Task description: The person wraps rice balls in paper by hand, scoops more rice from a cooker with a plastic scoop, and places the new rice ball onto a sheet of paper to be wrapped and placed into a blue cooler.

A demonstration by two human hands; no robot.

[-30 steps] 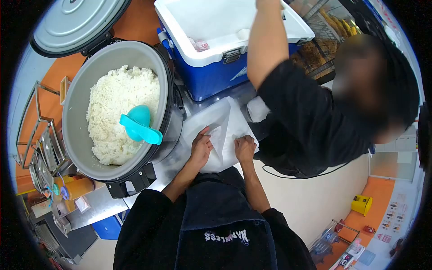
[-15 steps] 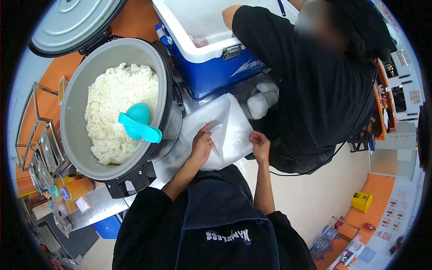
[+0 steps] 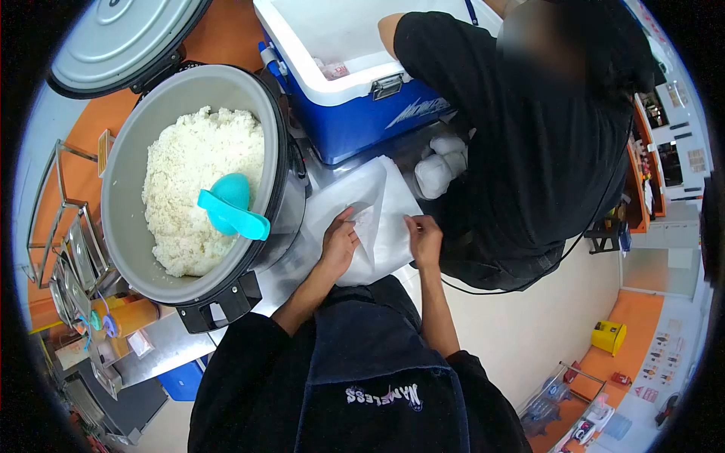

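Observation:
A stack of white wrapping paper (image 3: 389,253) lies on the metal counter before me, with a raised fold near its middle. My left hand (image 3: 340,245) rests on the paper beside that fold, fingers loosely apart. At the sheet's right edge, my right hand (image 3: 425,240) pinches the paper between thumb and fingers. To the left stands a large rice cooker (image 3: 119,204) with its lid (image 3: 128,41) up. Cooked white rice (image 3: 185,177) fills much of its pot. A turquoise rice scoop (image 3: 232,204) lies on the rice, near the pot's right rim.
A blue and white cooler (image 3: 340,124) stands open beyond the paper. Several white wrapped bundles (image 3: 438,170) sit right of the paper. Close on the right, a person in a black shirt (image 3: 521,158) reaches into the cooler. Orange-filled bottles (image 3: 132,315) stand at lower left.
My right hand has moved slightly left and up along the paper's right edge. The left hand stays in place. The co-worker has shifted a little.

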